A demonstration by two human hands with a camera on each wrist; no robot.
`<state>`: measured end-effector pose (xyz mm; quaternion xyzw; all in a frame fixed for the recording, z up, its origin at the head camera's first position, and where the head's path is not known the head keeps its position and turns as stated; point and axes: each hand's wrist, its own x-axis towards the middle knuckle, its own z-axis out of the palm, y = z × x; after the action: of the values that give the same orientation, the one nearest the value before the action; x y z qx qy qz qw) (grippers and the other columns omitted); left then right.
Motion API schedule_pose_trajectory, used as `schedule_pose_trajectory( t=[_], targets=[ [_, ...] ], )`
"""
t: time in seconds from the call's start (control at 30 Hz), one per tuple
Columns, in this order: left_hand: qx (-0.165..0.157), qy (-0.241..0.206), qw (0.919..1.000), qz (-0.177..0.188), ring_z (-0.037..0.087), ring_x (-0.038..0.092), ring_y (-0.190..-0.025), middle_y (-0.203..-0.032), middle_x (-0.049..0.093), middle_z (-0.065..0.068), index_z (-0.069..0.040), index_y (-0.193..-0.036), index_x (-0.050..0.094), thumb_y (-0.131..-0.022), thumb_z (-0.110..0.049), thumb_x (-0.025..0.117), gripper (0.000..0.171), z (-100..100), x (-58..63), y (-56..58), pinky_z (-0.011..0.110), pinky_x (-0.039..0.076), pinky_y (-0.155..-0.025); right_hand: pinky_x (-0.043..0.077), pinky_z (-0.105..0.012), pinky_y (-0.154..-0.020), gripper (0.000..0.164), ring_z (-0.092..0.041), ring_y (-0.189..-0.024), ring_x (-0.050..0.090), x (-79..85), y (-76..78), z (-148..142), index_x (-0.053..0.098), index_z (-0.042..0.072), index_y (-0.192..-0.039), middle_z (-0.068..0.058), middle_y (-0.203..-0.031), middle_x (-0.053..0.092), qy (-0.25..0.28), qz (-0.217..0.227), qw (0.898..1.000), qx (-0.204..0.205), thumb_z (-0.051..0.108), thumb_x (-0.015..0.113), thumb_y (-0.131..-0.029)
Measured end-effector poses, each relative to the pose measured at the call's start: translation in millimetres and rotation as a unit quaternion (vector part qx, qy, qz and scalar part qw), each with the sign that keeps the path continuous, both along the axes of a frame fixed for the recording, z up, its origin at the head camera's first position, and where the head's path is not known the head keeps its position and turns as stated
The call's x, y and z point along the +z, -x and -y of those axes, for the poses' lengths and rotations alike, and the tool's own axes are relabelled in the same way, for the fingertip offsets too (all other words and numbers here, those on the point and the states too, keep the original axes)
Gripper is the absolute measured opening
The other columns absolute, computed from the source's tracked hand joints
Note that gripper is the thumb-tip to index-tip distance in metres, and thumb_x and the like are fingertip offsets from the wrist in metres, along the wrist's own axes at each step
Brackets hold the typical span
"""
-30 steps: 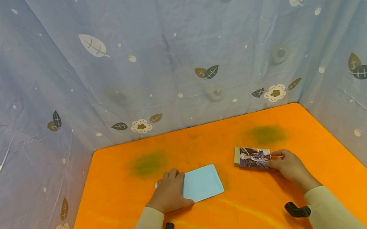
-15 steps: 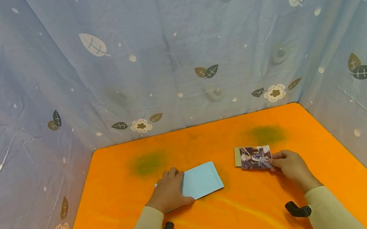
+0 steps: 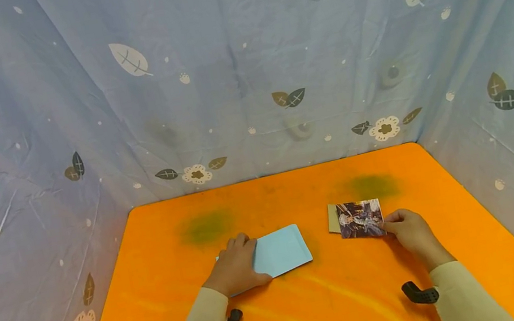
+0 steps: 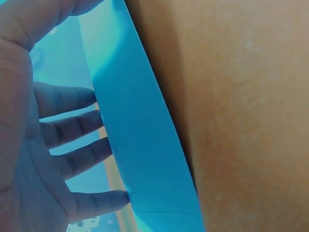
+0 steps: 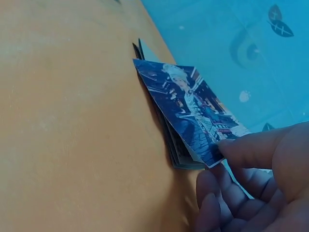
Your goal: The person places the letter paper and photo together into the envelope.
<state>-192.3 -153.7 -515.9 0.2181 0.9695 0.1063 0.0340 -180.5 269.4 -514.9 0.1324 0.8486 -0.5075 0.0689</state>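
Observation:
A flat light blue envelope (image 3: 280, 252) lies at the middle of the table, its left end hidden under my left hand (image 3: 239, 267). That hand grips it across its width, fingertips on the far edge and thumb at the near one. To the right, my right hand (image 3: 410, 234) pinches the right edge of a printed picture card (image 3: 360, 219) between thumb and fingers. The card is tilted above a small stack of cards, whose pale yellow-green top (image 3: 332, 219) shows at its left. In the right wrist view the picture card (image 5: 186, 106) overlaps the stack's edges (image 5: 170, 150).
The orange tabletop (image 3: 269, 198) has dull green smudges near its back. Pale blue patterned curtains (image 3: 221, 75) enclose it at the back and both sides. Black curved camera mounts (image 3: 418, 293) stick out by both wrists.
My right hand has tipped the picture card up and shifted it slightly right off the stack, baring more of the top beneath. The envelope's right end has turned slightly away; the left hand stays put.

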Motion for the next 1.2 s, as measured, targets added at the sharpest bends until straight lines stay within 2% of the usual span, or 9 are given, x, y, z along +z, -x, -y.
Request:
schedule_pose_trajectory(
  t=[0.17, 0.4, 0.63, 0.93, 1.2],
  targets=[
    [0.005, 0.003, 1.0, 0.002, 0.023, 0.043, -0.102, -0.124, 0.045, 0.004, -0.011, -0.134, 0.053, -0.066, -0.071, 0.069, 0.091, 0.3, -1.3, 0.7, 0.046, 0.042, -0.079, 0.048, -0.037, -0.07, 0.034, -0.029, -0.086, 0.058, -1.6, 0.6, -3.0, 0.057, 0.001, -0.116, -0.014, -0.1, 0.063, 0.022, -0.009, 1.0, 0.008, 0.028, 0.06, -0.095],
    [0.006, 0.003, 0.9999, 0.008, 0.022, 0.042, -0.106, -0.128, 0.044, 0.002, -0.014, -0.136, 0.051, -0.066, -0.072, 0.067, 0.093, -0.2, -1.9, 0.6, 0.046, 0.041, -0.082, 0.05, -0.035, -0.068, 0.04, -0.028, -0.08, 0.062, -8.4, 1.8, -2.7, 0.053, -0.004, -0.128, -0.014, -0.095, 0.063, 0.052, -0.025, 0.997, 0.046, 0.018, 0.059, -0.095],
    [-0.001, -0.001, 1.0, 0.008, 0.022, 0.042, -0.108, -0.128, 0.044, 0.002, -0.014, -0.137, 0.051, -0.066, -0.073, 0.066, 0.094, -1.5, -0.9, -0.1, 0.046, 0.041, -0.083, 0.05, -0.034, -0.066, 0.036, -0.029, -0.079, 0.062, -8.5, 1.6, 1.6, 0.055, -0.003, -0.125, -0.014, -0.091, 0.063, 0.049, -0.039, 0.997, 0.054, 0.016, 0.06, -0.094],
    [-0.008, -0.013, 0.9999, 0.008, 0.022, 0.043, -0.108, -0.128, 0.044, 0.001, -0.013, -0.137, 0.051, -0.067, -0.071, 0.068, 0.093, -3.6, -0.2, -1.1, 0.046, 0.041, -0.084, 0.049, -0.033, -0.07, 0.037, -0.028, -0.085, 0.062, -4.3, 1.4, 6.9, 0.055, 0.001, -0.125, -0.015, -0.1, 0.063, 0.051, -0.049, 0.996, 0.061, 0.022, 0.061, -0.095],
    [-0.012, -0.018, 0.9997, 0.009, 0.022, 0.043, -0.109, -0.129, 0.044, 0.002, -0.013, -0.138, 0.05, -0.066, -0.07, 0.069, 0.093, -5.0, 0.1, -1.7, 0.045, 0.042, -0.084, 0.05, -0.034, -0.068, 0.036, -0.03, -0.083, 0.062, -1.7, 0.8, 13.5, 0.054, 0.0, -0.125, -0.016, -0.102, 0.062, 0.076, -0.046, 0.995, 0.055, 0.019, 0.06, -0.095]
  ],
)
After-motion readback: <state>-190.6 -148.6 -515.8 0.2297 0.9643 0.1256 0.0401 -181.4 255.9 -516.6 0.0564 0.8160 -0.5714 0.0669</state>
